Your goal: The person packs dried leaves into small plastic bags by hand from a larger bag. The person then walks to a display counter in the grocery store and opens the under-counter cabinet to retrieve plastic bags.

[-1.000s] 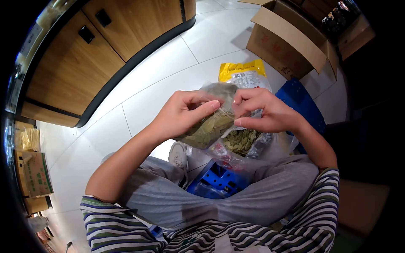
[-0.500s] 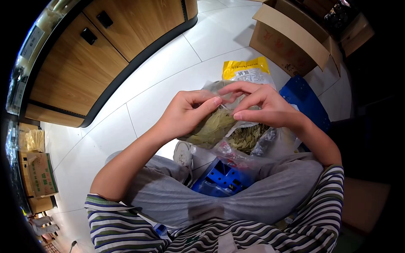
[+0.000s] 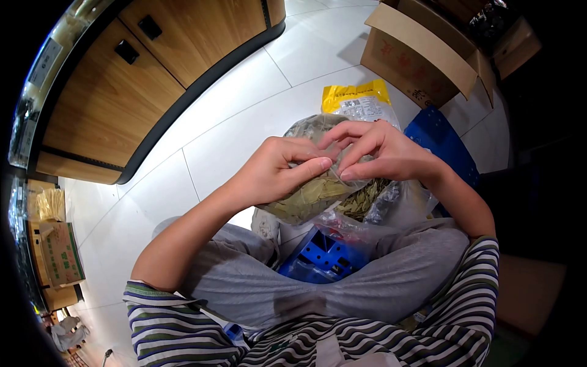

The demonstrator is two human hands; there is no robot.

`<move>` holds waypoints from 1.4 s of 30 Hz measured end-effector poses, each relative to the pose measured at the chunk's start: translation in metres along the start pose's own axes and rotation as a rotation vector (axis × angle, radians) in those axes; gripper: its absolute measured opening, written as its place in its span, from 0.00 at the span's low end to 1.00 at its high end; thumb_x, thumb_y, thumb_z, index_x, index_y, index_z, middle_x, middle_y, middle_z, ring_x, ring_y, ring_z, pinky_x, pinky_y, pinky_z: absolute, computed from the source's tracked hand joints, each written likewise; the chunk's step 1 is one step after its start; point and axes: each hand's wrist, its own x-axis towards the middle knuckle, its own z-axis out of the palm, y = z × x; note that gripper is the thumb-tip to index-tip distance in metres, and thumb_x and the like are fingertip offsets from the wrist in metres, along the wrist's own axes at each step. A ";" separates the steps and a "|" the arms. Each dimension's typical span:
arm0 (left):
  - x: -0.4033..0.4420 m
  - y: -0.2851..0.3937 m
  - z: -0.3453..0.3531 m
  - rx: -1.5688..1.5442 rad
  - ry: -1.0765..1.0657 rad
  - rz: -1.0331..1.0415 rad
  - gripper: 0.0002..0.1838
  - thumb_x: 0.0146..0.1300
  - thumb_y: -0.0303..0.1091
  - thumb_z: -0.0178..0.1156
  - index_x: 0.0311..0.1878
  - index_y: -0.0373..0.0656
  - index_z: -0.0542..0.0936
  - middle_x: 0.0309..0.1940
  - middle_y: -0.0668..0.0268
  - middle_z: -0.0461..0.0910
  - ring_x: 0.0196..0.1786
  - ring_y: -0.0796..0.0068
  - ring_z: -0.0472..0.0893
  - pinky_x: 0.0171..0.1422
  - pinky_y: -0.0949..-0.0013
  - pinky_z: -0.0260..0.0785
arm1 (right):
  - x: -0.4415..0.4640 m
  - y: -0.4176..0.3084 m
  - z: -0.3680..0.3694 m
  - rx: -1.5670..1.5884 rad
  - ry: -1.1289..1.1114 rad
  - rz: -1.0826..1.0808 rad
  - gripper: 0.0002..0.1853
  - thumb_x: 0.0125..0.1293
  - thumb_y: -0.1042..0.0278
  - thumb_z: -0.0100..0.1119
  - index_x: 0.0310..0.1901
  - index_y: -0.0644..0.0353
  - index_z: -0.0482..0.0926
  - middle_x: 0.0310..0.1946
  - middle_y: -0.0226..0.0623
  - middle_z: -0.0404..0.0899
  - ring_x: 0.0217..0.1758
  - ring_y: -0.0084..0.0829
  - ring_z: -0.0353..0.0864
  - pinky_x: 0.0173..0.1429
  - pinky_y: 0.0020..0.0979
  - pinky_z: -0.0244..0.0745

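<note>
A clear plastic bag of dried green-brown leaves (image 3: pixel 304 200) hangs between my hands, above my crossed legs. My left hand (image 3: pixel 287 170) pinches the bag's plastic between thumb and fingers on its left side. From the right, my right hand (image 3: pixel 388 154) has thumb and fingertips closed on the same bag's upper part; the exact spot is partly covered by the fingers. Just behind and below, a second, larger open plastic bag (image 3: pixel 397 208) holds more dried leaves (image 3: pixel 361 202). Its loose film droops over a blue perforated plastic crate (image 3: pixel 324 254).
A bag with a yellow top and printed label (image 3: pixel 367 105) lies beyond my hands. An open cardboard box (image 3: pixel 406 64) stands at the back right, near a blue plastic panel (image 3: pixel 443 144). A curved wooden cabinet (image 3: pixel 104 104) runs along the left. My shoe (image 3: pixel 265 224) sits below the bag.
The held bag has turned and dropped slightly, so more of its upper plastic shows behind my fingers. My left hand has shifted a little right, closer to the right fingertips.
</note>
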 end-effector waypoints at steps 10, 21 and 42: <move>0.003 -0.008 0.012 -0.119 0.151 -0.009 0.13 0.68 0.36 0.60 0.36 0.33 0.83 0.24 0.66 0.80 0.29 0.82 0.73 0.35 0.73 0.67 | 0.004 0.002 0.006 -0.084 0.062 0.020 0.05 0.57 0.72 0.67 0.34 0.63 0.85 0.53 0.38 0.75 0.51 0.28 0.76 0.57 0.30 0.70; -0.002 -0.005 0.009 -0.212 -0.085 -0.187 0.15 0.70 0.39 0.59 0.40 0.34 0.84 0.23 0.74 0.76 0.28 0.88 0.69 0.31 0.77 0.61 | -0.005 0.000 -0.007 -0.144 -0.252 0.008 0.07 0.54 0.71 0.72 0.35 0.60 0.87 0.51 0.40 0.76 0.39 0.23 0.79 0.46 0.24 0.74; -0.002 -0.007 0.017 -0.168 0.033 -0.062 0.14 0.68 0.38 0.61 0.38 0.34 0.84 0.20 0.70 0.79 0.25 0.88 0.70 0.28 0.74 0.63 | 0.000 -0.003 0.000 -0.231 -0.263 -0.030 0.06 0.53 0.71 0.71 0.32 0.62 0.86 0.56 0.45 0.73 0.58 0.39 0.75 0.61 0.35 0.69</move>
